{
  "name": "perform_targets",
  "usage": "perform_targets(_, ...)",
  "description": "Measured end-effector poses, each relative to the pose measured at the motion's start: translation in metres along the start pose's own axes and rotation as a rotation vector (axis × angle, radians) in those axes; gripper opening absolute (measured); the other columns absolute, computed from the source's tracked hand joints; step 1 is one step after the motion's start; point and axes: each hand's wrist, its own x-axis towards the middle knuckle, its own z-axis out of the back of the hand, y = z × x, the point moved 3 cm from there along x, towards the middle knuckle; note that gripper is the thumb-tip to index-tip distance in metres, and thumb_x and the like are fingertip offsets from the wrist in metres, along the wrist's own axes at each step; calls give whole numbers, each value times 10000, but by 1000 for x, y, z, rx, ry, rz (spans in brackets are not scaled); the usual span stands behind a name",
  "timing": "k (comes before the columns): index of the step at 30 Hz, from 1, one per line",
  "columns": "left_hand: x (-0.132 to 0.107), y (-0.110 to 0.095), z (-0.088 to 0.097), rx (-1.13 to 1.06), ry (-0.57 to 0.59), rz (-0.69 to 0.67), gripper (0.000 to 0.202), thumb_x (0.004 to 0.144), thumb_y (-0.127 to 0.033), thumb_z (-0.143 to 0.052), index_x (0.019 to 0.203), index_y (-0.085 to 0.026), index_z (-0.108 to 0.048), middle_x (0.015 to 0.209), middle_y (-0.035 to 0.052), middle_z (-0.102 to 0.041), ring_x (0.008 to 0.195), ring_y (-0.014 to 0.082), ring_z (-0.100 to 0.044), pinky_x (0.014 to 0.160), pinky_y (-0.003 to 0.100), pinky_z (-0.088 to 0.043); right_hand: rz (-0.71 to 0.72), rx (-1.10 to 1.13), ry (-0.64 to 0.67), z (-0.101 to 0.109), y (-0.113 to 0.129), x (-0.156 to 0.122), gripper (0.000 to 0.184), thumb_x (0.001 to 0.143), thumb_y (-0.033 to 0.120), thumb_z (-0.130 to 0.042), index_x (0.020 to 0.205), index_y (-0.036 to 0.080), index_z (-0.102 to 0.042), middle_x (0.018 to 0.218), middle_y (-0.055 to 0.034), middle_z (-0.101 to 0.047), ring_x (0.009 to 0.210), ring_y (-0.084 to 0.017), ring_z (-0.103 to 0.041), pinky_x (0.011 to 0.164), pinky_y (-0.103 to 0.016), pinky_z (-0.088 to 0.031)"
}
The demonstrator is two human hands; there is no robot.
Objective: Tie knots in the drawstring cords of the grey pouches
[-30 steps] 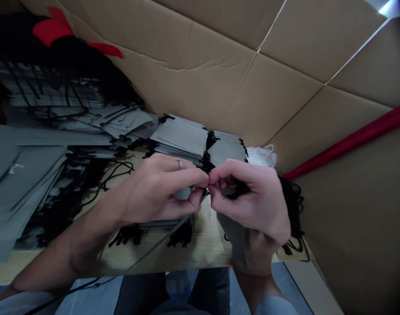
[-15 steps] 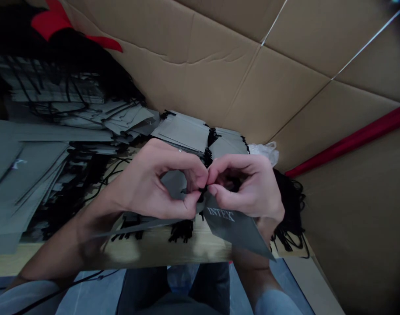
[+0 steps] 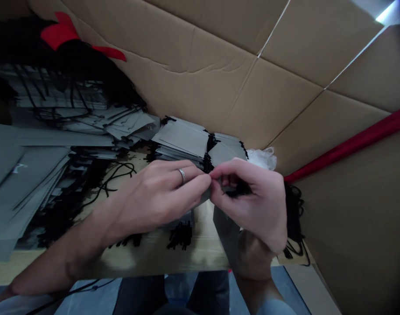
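My left hand point(image 3: 167, 192), with a ring on one finger, has its fingers pressed together and their tips meeting those of my right hand point(image 3: 252, 201). My right thumb and forefinger are pinched at the same spot. Black cord point(image 3: 241, 189) shows inside the curl of my right hand. A flat grey paper bag point(image 3: 225, 227) hangs beneath that hand, tilted, with much of it covered. What lies right between the fingertips is hidden by the fingers.
Stacks of grey bags point(image 3: 183, 136) with black cord ends lie behind my hands. Larger grey pieces point(image 3: 39, 188) lie at left, below a black cord bundle with a red band point(image 3: 60, 36). Cardboard walls point(image 3: 203, 87) rise behind and at right. Clear plastic point(image 3: 262, 158) sits in the corner.
My left hand has turned over, back upward, and its fingers have straightened from a rounded pinch. The grey bag has swung, and its INTEX print is now out of sight.
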Motion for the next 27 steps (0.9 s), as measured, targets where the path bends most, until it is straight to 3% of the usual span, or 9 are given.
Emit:
perform_targets(6,3,4,-6,39,-10,-51,195,1138,-35,-598,1017,-159,-688,1006,98,-858,894,218,-853,776,308,-714,86,-64,-8,-4,-4,3,190,975,67,-720,956,250,-766,869,9,-798,763,-153,-710,738,-300,-615)
perform_targets(14,-4,7,-2,-173,-133,32,219,1038,-11,-762,1069,-215,-688,969,15,-823,895,169,-833,863,271,-709,77,52,-56,-6,2,-2,214,935,66,-761,977,276,-758,861,18,-772,762,-166,-704,720,-330,-606)
perform_targets(27,-3,17,0,-364,-163,169,251,904,-35,-746,1047,-241,-730,933,-17,-795,800,121,-779,744,223,-627,-9,267,-56,-16,-6,0,226,854,60,-781,933,272,-785,841,35,-758,694,-135,-654,651,-321,-558)
